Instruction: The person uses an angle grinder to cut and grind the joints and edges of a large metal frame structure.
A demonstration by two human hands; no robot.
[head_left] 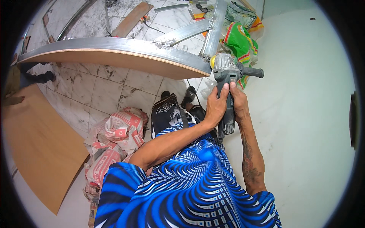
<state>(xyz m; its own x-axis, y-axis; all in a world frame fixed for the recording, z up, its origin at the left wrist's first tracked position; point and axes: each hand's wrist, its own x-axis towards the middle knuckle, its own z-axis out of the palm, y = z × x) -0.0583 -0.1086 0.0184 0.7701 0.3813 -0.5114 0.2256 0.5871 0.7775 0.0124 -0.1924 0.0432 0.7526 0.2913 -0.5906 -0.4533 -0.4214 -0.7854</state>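
Both my hands are wrapped round the dark body of an angle grinder (227,97). My left hand (216,108) grips it from the left, and my right hand (239,100) closes on its right side, with both thumbs on top. A black side handle (254,72) sticks out to the right, held by neither hand. The grinder's head, with a yellowish disc (212,62) on its left, is at the right end corner of a metal frame (114,45). Whether the disc touches the metal I cannot tell. A wooden board (125,62) lines the frame's near side.
Paper sacks (118,133) lie crumpled on the left of my legs. A brown sheet (42,148) leans further left, near another person's leg and foot (40,77). A pale wall (304,114) stands close on the right. Behind the frame lie metal offcuts, a plank (131,21) and a green plastic sack (240,41).
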